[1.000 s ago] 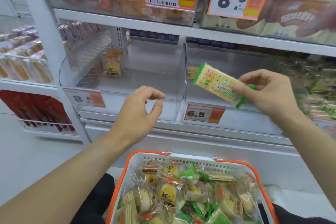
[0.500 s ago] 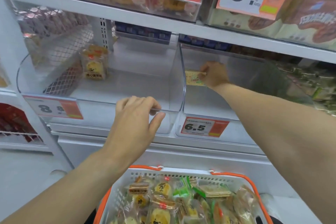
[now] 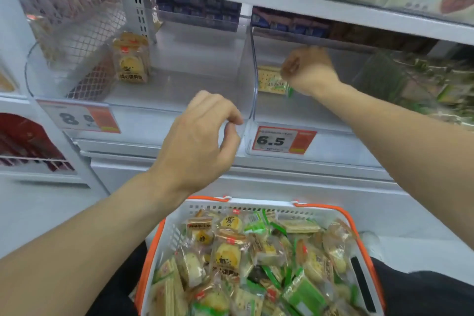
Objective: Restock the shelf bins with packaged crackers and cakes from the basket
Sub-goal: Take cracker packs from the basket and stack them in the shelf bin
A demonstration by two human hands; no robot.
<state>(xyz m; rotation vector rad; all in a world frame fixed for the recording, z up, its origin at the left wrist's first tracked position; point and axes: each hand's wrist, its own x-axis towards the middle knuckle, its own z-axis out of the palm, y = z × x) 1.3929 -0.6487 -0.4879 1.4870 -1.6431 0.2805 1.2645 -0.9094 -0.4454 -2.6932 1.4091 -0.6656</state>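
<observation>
Head view — right hand [image 3: 309,70] curled beside cracker pack [image 3: 271,80], grip unclear — left hand [image 3: 200,141] loosely curled, empty.

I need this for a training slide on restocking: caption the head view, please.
Right hand sets a cracker pack in the 6.5 bin; left hand hovers above the basket.

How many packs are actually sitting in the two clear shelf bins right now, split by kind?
Cake packs, left bin: 1
Cracker packs, right bin: 1 visible, beside the right hand
Total: 2
</observation>
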